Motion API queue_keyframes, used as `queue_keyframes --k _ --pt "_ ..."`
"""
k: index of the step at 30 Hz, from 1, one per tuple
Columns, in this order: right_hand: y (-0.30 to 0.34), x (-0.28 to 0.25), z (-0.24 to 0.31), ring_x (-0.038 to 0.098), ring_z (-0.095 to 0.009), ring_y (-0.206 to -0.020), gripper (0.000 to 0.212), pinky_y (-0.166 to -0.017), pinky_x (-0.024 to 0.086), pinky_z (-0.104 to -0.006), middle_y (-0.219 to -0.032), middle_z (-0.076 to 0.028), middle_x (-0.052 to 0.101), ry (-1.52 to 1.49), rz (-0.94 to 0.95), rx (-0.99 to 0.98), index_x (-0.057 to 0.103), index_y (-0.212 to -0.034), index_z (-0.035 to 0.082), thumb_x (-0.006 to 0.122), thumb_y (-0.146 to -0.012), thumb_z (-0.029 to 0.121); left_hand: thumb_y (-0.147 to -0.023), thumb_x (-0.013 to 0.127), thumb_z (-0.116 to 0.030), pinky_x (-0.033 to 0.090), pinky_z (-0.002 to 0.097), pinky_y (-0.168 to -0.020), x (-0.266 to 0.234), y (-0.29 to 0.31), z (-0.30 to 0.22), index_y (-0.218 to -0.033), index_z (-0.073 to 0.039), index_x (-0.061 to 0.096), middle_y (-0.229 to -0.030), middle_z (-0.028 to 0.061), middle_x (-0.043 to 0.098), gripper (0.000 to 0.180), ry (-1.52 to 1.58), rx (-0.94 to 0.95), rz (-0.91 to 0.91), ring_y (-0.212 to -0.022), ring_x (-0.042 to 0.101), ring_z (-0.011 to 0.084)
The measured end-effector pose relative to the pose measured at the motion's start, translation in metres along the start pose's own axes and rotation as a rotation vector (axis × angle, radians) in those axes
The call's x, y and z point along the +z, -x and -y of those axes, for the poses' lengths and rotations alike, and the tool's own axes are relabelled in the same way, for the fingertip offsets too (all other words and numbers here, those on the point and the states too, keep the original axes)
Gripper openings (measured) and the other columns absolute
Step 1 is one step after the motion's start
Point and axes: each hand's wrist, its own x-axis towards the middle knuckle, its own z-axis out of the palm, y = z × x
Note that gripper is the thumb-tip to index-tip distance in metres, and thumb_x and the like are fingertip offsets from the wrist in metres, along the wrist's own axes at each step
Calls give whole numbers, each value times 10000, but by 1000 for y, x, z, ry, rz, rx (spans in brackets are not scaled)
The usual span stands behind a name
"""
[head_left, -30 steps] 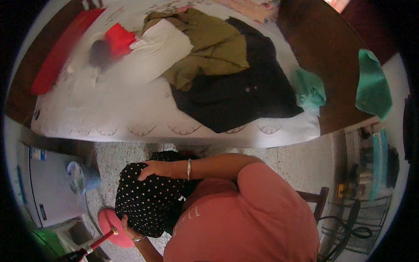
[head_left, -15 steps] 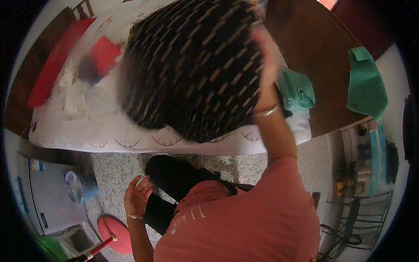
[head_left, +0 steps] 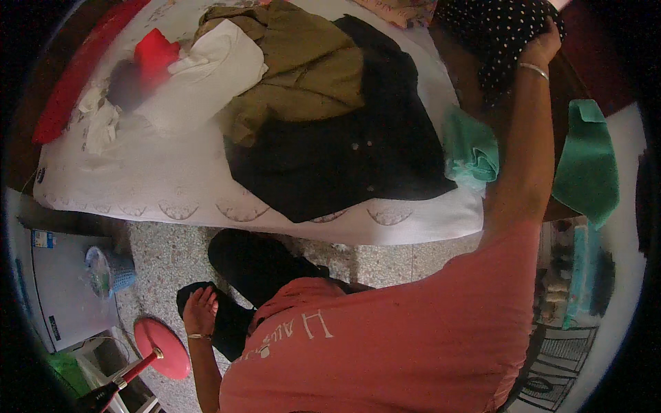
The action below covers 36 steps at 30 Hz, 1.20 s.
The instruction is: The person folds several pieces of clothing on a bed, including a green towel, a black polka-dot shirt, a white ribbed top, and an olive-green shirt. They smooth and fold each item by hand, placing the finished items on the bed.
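Observation:
At the far right, my right hand point(head_left: 542, 48) is closed on a black cloth with white dots point(head_left: 502, 31), which hangs partly over the brown wooden surface beside the bed. My left hand point(head_left: 200, 310) hangs low by my black-clad leg, its fingers loosely stretched with nothing in them. Spread on the bed are a black garment point(head_left: 330, 162) and, overlapping it, an olive-brown garment point(head_left: 306, 65). White cloth point(head_left: 213, 76) lies left of these, with a red cloth point(head_left: 155, 58) behind it. A folded green cloth point(head_left: 471, 148) sits near the bed's right edge.
The white bed point(head_left: 165, 175) stretches across in front of me. Another green cloth point(head_left: 587, 162) hangs at the right. On the speckled floor point(head_left: 162, 255) at the left are a pale cabinet point(head_left: 72, 275), a blue basket point(head_left: 118, 270) and a stand with a round red base point(head_left: 165, 347).
My right hand has swung the dotted cloth from over the bed to the far right, uncovering the black and olive garments. My left hand stays low, shifted slightly left.

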Motion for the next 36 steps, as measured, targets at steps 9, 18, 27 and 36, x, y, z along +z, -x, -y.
queue_keyframes --k 9,18,27,36 --pt "12 26 -11 572 -271 -1039 363 -909 477 -379 -1213 -173 545 228 -142 -24 571 -1142 -27 480 -888 215 -941 503 -320 511 366 -783 10 6 2 -1132 -17 521 -1180 183 579 359 -8 0 -51 -943 608 275" --pt "29 25 -15 546 -280 -1066 431 -898 472 -429 -1270 -174 496 110 -285 112 557 -1161 12 556 -866 326 -936 510 -309 521 392 -778 -14 -13 6 -1144 -9 515 -1190 199 570 365 27 24 -16 -929 609 290" --pt "142 -65 -105 598 -294 -976 330 -821 514 -420 -1130 -174 578 1624 66 426 579 -1068 -17 597 -854 234 -913 545 -287 514 401 -780 32 2 0 -1170 -15 491 -1198 205 554 378 51 0 -71 -960 591 307" --pt "209 48 -131 631 -289 -873 308 -805 484 -343 -999 -170 655 981 72 69 630 -1047 -30 573 -808 154 -925 521 -288 495 417 -818 -2 -13 3 -1158 -27 498 -1161 184 577 351 116 -23 56 -978 587 307"
